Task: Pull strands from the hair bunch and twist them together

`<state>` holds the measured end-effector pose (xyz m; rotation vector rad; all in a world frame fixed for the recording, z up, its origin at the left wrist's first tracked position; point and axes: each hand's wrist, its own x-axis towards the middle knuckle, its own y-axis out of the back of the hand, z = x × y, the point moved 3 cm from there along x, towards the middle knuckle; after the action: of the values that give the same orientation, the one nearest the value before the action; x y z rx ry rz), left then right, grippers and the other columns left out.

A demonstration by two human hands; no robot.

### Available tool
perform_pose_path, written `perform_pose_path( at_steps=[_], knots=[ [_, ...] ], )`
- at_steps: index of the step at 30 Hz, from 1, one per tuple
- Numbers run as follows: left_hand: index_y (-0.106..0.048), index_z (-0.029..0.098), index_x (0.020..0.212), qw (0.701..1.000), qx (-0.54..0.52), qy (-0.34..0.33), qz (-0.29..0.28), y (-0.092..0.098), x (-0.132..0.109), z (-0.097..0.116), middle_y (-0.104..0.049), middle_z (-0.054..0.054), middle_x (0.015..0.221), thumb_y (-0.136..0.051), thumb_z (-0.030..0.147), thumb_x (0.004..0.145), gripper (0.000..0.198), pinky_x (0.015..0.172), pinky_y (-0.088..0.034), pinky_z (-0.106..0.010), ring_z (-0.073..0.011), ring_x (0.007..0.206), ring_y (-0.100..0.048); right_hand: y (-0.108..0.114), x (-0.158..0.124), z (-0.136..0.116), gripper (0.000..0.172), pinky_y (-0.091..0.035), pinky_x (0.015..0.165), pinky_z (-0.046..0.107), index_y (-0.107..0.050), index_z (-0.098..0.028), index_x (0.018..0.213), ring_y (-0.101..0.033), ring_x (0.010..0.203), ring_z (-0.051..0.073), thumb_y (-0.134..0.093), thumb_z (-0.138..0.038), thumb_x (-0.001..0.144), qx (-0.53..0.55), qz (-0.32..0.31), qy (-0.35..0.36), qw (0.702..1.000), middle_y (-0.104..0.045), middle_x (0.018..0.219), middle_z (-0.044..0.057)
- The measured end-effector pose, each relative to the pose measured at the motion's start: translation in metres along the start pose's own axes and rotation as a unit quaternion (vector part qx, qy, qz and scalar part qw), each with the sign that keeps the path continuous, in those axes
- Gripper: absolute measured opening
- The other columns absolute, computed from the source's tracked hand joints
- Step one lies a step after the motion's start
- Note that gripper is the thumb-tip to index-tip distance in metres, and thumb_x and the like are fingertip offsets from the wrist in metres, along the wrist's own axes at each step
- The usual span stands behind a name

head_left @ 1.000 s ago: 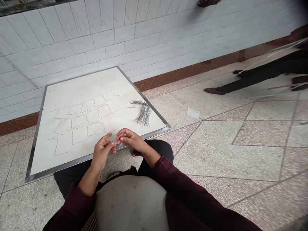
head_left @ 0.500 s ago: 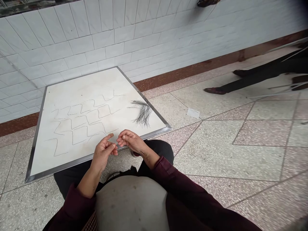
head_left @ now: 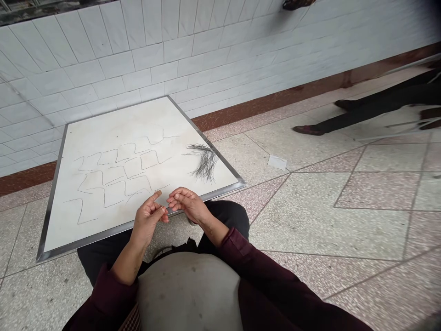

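A pinch tightens; little else moves

A seated person's right hand has drawn its fingertips in toward the thumb since the earlier frames, when the fingers stood looser and more spread. It now hovers just over the near metal frame of a white board that rests across the lap. Whether a hair is caught in that pinch is too fine to tell. The left hand sits just beside it, almost unchanged, with the index finger raised and the other fingers curled, partly open; it, too, may or may not hold a strand.

Both hands are nearest the bottom row of zigzag hair strands, laid in staggered lines across the board. A bunch of loose dark hair lies unmoved near the board's right edge, well apart from the fingers, with its strands fanned out.

Maroon sleeves cover both forearms, and dark trousers show beneath the board. Off to the right, the dark-trousered legs of another person, blurred a second ago, now appear sharper above the terrazzo floor. White wall tiles and a brown skirting band run behind the board.
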<state>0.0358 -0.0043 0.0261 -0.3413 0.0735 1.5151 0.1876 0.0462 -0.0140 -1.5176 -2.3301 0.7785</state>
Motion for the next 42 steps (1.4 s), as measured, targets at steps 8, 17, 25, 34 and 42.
perform_pose_path(
  at_steps=[8,17,25,34,42],
  knots=[
    [-0.046,0.013,0.14,1.0,0.024,-0.01,0.009,0.0,0.0,-0.001,-0.06,0.002,0.071,-0.071,0.035,0.076,0.072,0.061,-0.051,-0.028,-0.0102,0.058,-0.058,0.003,0.0,0.012,0.025,-0.055,0.06,0.021,-0.068,-0.016,0.088,-0.067,0.068,0.011,-0.073,-0.038,0.079,0.022,0.008,-0.014,1.0,-0.073,0.085,0.005],
    [-0.048,0.012,0.138,0.999,0.041,0.022,0.001,-0.002,0.0,-0.007,-0.058,0.003,0.068,-0.071,0.032,0.074,0.071,0.059,-0.052,-0.026,-0.0097,0.056,-0.056,0.016,-0.002,-0.036,0.021,-0.047,0.063,0.022,-0.064,-0.021,0.094,-0.058,0.069,0.011,-0.061,-0.04,0.087,-0.165,0.161,0.134,0.964,-0.068,0.082,0.001],
    [-0.068,0.018,0.113,0.993,0.106,0.04,-0.016,-0.004,0.004,-0.024,-0.056,0.003,0.063,-0.07,0.025,0.071,0.042,0.056,-0.051,-0.027,-0.0115,0.055,-0.056,-0.03,0.001,-0.03,0.014,-0.043,0.062,0.024,-0.067,-0.022,0.089,-0.059,0.068,0.013,-0.062,-0.033,0.084,-0.483,0.036,0.097,0.869,-0.07,0.079,0.0],
    [-0.068,0.015,0.088,0.994,0.095,0.039,-0.049,-0.005,0.014,-0.023,-0.059,0.001,0.065,-0.07,0.031,0.072,0.023,0.057,-0.051,-0.028,-0.0118,0.054,-0.057,-0.024,0.009,-0.024,0.013,-0.044,0.064,0.024,-0.068,-0.022,0.088,-0.061,0.068,0.013,-0.061,-0.032,0.082,-0.474,0.055,0.055,0.877,-0.068,0.075,-0.001],
    [-0.067,0.016,0.114,0.991,0.109,0.048,-0.061,0.003,0.022,-0.031,-0.061,0.001,0.069,-0.072,0.034,0.073,0.045,0.06,-0.052,-0.028,-0.012,0.059,-0.059,-0.013,0.018,-0.021,0.013,-0.044,0.062,0.023,-0.066,-0.02,0.084,-0.059,0.063,0.012,-0.06,-0.031,0.082,-0.439,0.027,0.048,0.897,-0.062,0.065,-0.003]
  ],
)
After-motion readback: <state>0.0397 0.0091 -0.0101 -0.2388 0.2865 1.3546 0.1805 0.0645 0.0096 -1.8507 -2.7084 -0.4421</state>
